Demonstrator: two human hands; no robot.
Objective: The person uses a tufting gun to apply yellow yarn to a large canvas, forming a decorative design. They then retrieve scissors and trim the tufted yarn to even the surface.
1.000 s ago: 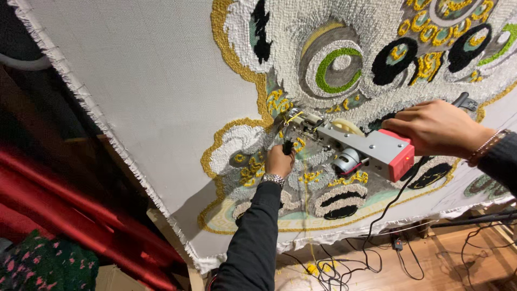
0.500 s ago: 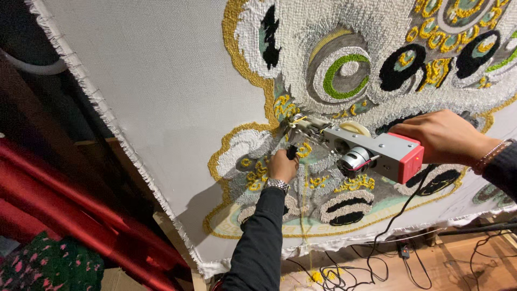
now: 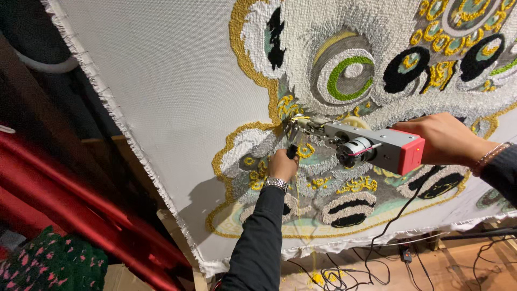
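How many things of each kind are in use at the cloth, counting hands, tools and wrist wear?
Hands: 2, left hand and right hand
Tufting gun: 1
Wristwatch: 1
Bracelet: 1
Tufted cloth: 1
Total: 6

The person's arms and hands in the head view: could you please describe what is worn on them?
The left hand is bare, with a silver metal-link wristwatch above a dark long sleeve. The right hand is bare too, with a thin beaded bracelet at the wrist and a dark sleeve cuff.
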